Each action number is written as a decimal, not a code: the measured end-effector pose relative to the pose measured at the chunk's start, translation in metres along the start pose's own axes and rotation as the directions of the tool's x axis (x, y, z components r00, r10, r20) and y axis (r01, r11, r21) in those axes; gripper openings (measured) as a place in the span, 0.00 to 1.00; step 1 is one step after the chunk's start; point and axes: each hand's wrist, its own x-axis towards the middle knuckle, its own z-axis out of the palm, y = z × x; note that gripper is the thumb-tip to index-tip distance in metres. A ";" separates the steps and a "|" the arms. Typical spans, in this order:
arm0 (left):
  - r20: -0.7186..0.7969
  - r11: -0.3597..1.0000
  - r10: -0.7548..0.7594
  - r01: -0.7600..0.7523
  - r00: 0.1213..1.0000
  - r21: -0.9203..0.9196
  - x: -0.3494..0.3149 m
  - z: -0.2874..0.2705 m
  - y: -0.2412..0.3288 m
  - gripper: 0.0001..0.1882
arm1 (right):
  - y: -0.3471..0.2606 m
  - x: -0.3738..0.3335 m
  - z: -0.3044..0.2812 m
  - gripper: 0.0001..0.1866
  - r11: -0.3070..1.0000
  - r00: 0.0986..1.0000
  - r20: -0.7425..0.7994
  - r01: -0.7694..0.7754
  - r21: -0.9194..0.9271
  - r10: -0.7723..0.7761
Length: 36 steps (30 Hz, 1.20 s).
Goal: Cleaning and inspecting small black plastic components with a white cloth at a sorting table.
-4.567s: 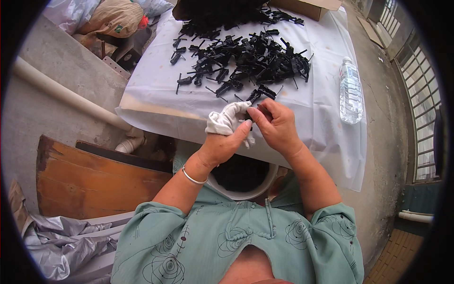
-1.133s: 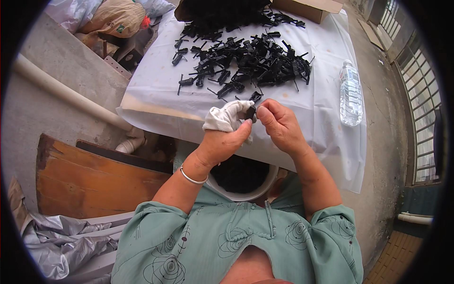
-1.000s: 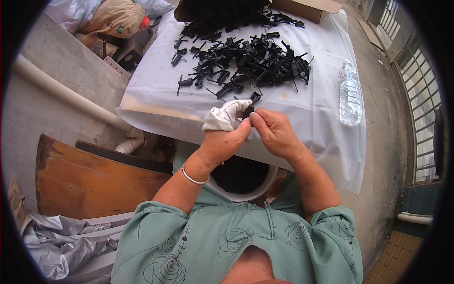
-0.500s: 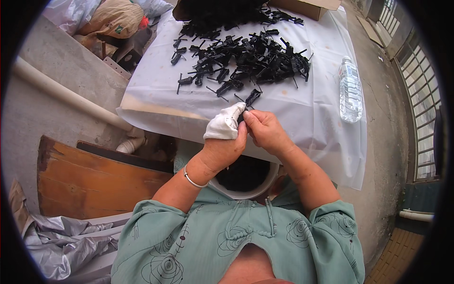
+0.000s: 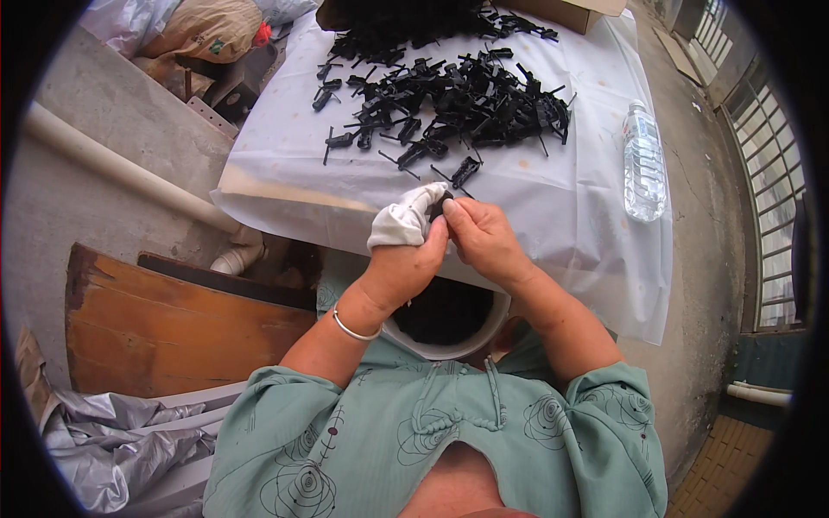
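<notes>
Over the table's near edge, my left hand [image 5: 409,231], partly covered by a white cloth glove with the thumb bare, grips a small black plastic part [image 5: 440,205]. Pinched on the other side of that same part are the thumb and fingers of my right hand [image 5: 482,233], which is bare. Most of the part is hidden by my fingers. Just beyond my hands lies a single loose black part [image 5: 465,171] with a thin stem. Farther back spreads a heap of similar black plastic parts [image 5: 466,104].
White plastic sheeting [image 5: 285,164] covers the table. A clear water bottle [image 5: 643,164] stands at the right. At the far edge sits a cardboard box [image 5: 561,13]. Below my hands, a white bucket [image 5: 449,350] contains dark pieces. An orange-brown wooden board [image 5: 181,328] leans at the left.
My hands remain together at nearly the same spot, and the black part now shows more between them. The view has shifted slightly.
</notes>
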 end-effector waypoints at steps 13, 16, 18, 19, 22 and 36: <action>0.022 0.996 0.079 -0.077 0.997 -0.053 -0.003 0.000 0.000 0.16 | -0.006 -0.004 -0.004 0.17 0.999 1.000 -0.016 -0.013 -0.052 0.012; 0.094 0.850 -0.051 0.092 0.994 -0.518 0.003 -0.002 -0.005 0.15 | -0.010 -0.002 -0.018 0.14 0.987 0.998 0.007 0.055 -0.154 -0.055; 0.128 0.689 -0.188 0.224 0.974 -0.690 0.006 -0.007 -0.007 0.16 | -0.009 -0.001 -0.024 0.09 0.777 0.961 0.093 0.266 -0.571 -0.261; 0.151 0.623 -0.175 0.228 0.973 -0.748 0.008 -0.006 -0.007 0.16 | -0.012 -0.003 -0.027 0.07 0.768 0.970 0.134 0.241 -0.593 -0.200; 0.251 0.581 -0.260 0.358 0.932 -0.731 0.011 -0.013 -0.003 0.17 | -0.009 0.000 -0.035 0.05 0.698 0.901 0.129 0.406 -0.590 -0.415; 0.342 0.809 -0.083 0.263 0.936 -0.526 0.007 -0.006 0.003 0.13 | -0.012 -0.004 -0.022 0.07 0.902 0.950 0.039 0.306 -0.303 -0.309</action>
